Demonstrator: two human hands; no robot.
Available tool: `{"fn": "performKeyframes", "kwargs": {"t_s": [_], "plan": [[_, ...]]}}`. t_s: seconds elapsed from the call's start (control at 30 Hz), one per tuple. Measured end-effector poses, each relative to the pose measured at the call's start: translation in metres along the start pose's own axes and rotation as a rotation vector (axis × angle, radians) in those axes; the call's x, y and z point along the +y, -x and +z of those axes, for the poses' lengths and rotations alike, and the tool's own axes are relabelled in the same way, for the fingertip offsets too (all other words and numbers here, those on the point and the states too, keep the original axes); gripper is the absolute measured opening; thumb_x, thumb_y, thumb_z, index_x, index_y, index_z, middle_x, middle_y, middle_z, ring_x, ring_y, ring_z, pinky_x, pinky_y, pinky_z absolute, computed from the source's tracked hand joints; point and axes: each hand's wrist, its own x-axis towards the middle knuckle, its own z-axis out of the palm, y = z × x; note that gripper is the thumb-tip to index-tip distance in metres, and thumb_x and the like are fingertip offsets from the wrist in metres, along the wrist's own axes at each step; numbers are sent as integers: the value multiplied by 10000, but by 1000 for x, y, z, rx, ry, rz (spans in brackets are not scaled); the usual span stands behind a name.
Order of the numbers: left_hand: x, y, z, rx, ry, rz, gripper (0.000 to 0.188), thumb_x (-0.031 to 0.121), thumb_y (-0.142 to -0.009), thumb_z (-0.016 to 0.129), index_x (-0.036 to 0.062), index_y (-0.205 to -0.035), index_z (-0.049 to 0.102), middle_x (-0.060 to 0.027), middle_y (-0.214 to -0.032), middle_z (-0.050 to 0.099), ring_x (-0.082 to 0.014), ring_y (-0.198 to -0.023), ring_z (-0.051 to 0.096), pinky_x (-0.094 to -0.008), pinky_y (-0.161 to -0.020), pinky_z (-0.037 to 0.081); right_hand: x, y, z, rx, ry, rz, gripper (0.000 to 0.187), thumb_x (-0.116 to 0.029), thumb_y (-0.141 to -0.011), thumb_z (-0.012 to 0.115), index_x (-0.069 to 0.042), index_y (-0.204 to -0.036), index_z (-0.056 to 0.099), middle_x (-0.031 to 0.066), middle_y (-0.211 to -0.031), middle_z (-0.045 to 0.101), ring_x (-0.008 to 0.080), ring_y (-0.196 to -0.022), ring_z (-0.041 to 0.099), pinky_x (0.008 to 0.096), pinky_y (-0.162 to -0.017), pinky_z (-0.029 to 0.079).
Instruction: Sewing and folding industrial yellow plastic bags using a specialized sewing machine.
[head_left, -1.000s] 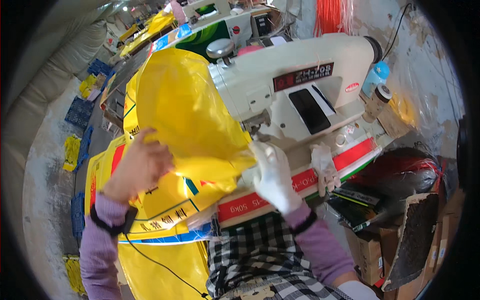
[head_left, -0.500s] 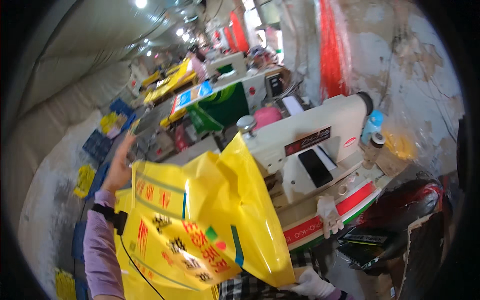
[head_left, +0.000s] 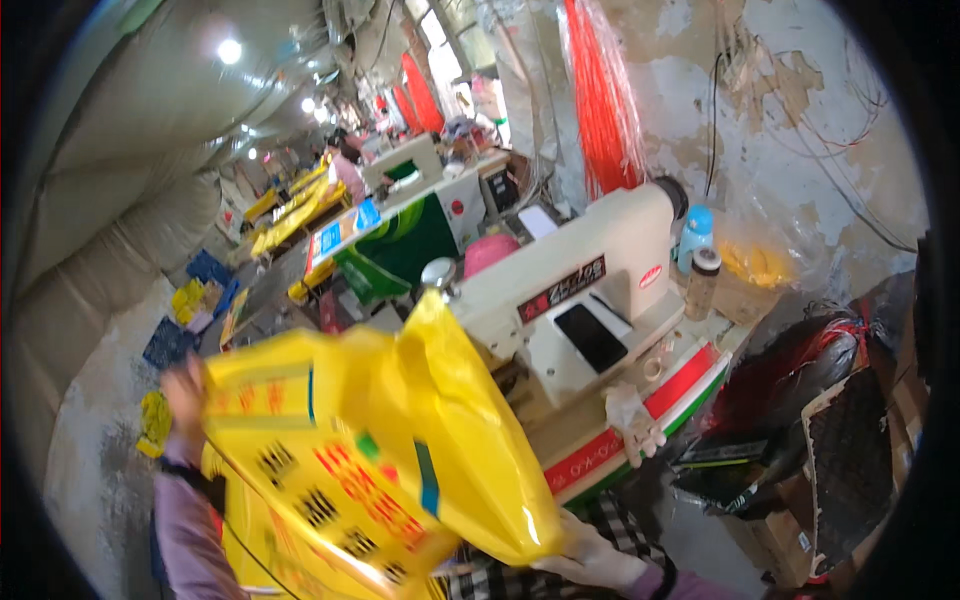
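A large yellow plastic woven bag (head_left: 370, 420) with red and black print stretches across my lap, its panel facing up. At its upper left corner my left hand (head_left: 183, 395), bare and blurred by motion, grips the edge. My right hand (head_left: 592, 552), in a white glove, closes on the bag's lower right corner; its fingertips are partly hidden by the plastic. Past the bag stands a cream sewing machine (head_left: 590, 250), with the bag's raised peak close in front of its left end. More yellow bag material lies under the held one.
On the machine table lie a black phone (head_left: 591, 338) and a white glove (head_left: 632, 425) hanging over the edge. A brown bottle (head_left: 702, 285) and a blue bottle (head_left: 695, 236) stand at right. Dark plastic sacks (head_left: 790, 400) and cardboard sit on the right-hand floor. Farther workstations line the background.
My left hand has gone from spread fingers beside the bag to gripping its corner, moving left and down. The bag panel is pulled flatter. The view has turned slightly to the right.
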Motion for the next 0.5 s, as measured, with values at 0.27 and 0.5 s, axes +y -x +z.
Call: {"fn": "performKeyframes", "kwargs": {"t_s": [0.27, 0.5], "plan": [[-153, -46, -133, -560, 38, -52, 327, 207, -954, 535, 53, -670, 585, -166, -580, 552, -357, -477, 541, -438, -447, 418, 12, -25, 71, -16, -224, 102, 310, -212, -863, 671, -80, -1143, 647, 157, -1254, 572, 380, -1263, 441, 503, -1109, 248], [-3, 112, -195, -854, 399, -284, 346, 117, -821, 677, 106, -1164, 636, -167, -1048, 663, -370, -996, 601, -442, -908, 470, 20, 48, 55, -356, -108, 47, 236, -248, -919, 629, -113, -1100, 694, 54, -1069, 666, 268, -1189, 527, 435, -1060, 352]]}}
